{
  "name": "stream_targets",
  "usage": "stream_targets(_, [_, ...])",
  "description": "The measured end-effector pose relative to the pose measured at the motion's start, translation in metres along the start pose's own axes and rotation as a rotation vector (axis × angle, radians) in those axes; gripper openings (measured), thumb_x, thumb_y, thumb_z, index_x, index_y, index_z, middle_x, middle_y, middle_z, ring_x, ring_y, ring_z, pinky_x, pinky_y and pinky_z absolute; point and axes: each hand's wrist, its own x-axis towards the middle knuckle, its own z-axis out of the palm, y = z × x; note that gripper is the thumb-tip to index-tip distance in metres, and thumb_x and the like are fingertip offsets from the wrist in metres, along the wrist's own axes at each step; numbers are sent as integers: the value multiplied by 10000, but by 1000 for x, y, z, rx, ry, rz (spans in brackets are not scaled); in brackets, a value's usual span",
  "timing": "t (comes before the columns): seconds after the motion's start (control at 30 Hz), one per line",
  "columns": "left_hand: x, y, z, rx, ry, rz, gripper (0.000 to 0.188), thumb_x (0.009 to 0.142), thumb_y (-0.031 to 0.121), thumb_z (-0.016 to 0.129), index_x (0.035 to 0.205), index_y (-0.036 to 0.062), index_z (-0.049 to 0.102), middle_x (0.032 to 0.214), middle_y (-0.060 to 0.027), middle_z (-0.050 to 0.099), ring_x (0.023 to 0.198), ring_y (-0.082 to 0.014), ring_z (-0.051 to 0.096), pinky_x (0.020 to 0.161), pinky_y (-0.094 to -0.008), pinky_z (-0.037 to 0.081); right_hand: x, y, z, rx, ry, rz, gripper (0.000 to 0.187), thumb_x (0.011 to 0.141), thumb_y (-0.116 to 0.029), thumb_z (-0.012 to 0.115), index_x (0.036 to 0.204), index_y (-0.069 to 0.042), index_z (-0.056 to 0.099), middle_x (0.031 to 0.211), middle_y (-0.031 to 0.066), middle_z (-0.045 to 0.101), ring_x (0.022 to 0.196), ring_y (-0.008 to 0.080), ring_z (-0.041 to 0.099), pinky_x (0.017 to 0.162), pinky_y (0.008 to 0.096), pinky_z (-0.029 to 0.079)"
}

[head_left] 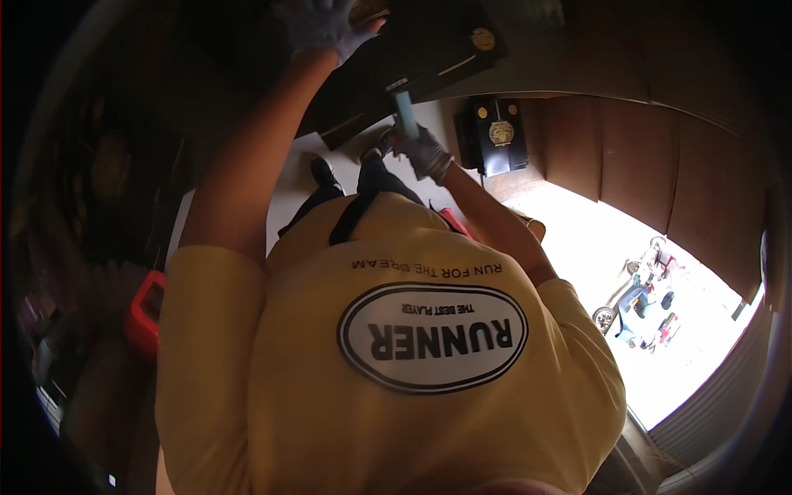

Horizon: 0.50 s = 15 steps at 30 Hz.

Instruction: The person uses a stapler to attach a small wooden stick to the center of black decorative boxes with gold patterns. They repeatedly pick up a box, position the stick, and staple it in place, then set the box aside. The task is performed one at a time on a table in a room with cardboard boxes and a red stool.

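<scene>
My left hand (323, 25), in a grey glove, reaches to the top edge of the view with its thumb spread out. It lies on or just over a large black piece (421, 45) with round gold ornaments; the dim light hides whether they touch. Some of the fingers are cut off by the edge. Lower and to the right, my gloved right hand (426, 155) is closed around a pale blue, stick-shaped tool (404, 111). The tool points upward, its darker tip close to the lower edge of the black piece. Blur hides its exact kind.
A smaller black box (495, 157) with gold emblems stands right of my right hand. Brown panels (635, 157) line the right side. Through a bright opening, a motorbike (639, 301) shows outside. A red object (147, 312) is at the left, beside dim clutter. Pale floor lies around my feet.
</scene>
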Motion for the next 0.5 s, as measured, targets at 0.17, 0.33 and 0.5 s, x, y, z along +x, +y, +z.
stream_targets(0.17, [2,-5,10,4,83,18,770,755,691,416,1386,270,285,1469,-127,155,1327,-407,138,1015,-641,86,-4,3,58,-473,-33,16,322,791,-289,612,944,-14,544,717,97,572,676,207,579,639,315,466])
stream_targets(0.33, [5,-9,16,-20,106,21,766,760,697,398,1387,273,285,1466,-126,164,1330,-413,121,1006,-653,74,10,6,64,-663,-13,263,384,791,-377,592,928,-18,580,767,130,607,738,238,605,674,334,471])
stream_targets(0.5, [-3,-44,10,-374,380,118,629,802,530,507,1313,180,401,1409,-153,287,1293,-373,246,1046,-531,176,-23,-29,61,-647,-30,-130,428,746,-362,639,1024,-55,528,806,148,624,752,280,621,694,381,486])
